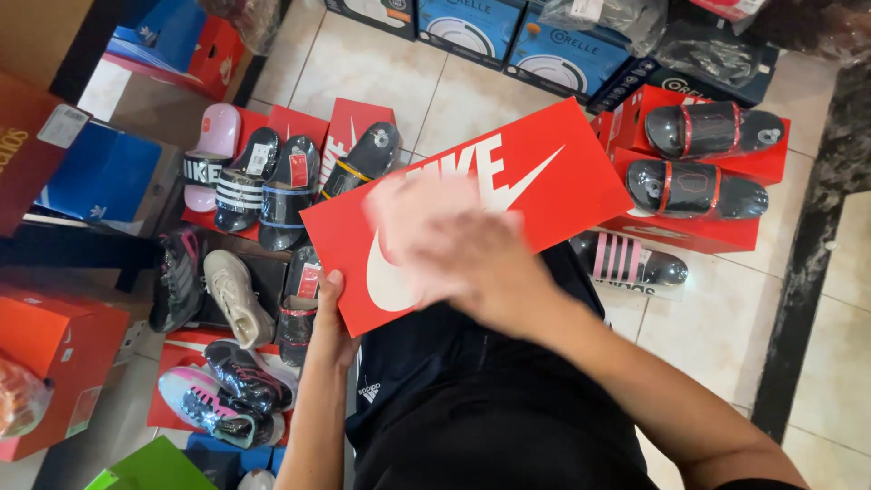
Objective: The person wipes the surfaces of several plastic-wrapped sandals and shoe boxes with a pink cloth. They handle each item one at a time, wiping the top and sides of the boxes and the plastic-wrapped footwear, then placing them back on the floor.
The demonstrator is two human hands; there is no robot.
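A red shoe box (562,177) with a white logo lies tilted across my lap. My left hand (331,313) grips its near left corner from below, thumb on the lid. My right hand (472,263) presses a pale pink cloth (408,213) onto the lid; both are blurred by motion.
Slides and sandals stand on red boxes at the left (272,181) and right (703,132). Sneakers (227,290) lie on boxes at lower left. Blue boxes (562,54) line the far side. An orange box (59,363) stands at the left. The floor is pale tile (708,327).
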